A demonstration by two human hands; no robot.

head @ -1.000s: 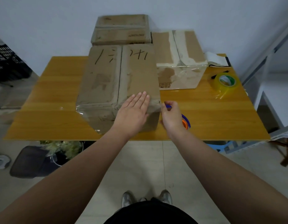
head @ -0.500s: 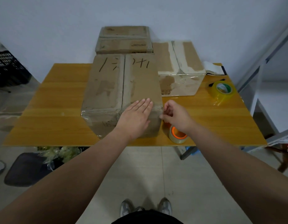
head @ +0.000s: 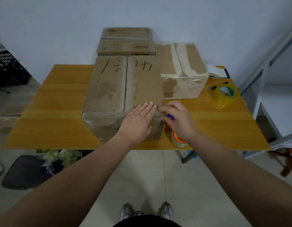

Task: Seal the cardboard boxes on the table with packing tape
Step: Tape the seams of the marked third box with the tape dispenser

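A large cardboard box (head: 109,89) with black marks on its top flaps stands at the middle of the wooden table (head: 51,112). My left hand (head: 137,122) lies flat on its near right top edge, fingers straight. My right hand (head: 179,120) is at the box's near right corner, fingers curled, holding a blue piece (head: 171,117) of a tape dispenser. Its clear tape roll with an orange core (head: 179,140) sits just below my wrist at the table's front edge. Shiny tape runs along the box's front top edge.
A second, taped box (head: 183,74) stands behind on the right, and a flatter third box (head: 125,41) is against the wall. A yellowish tape roll (head: 226,93) lies at the right. A metal shelf frame (head: 273,63) flanks the table; a dark bin (head: 25,171) sits below left.
My right hand has moved up from beside the box to its near right corner, next to my left fingertips. The left hand has stayed flat on the box.
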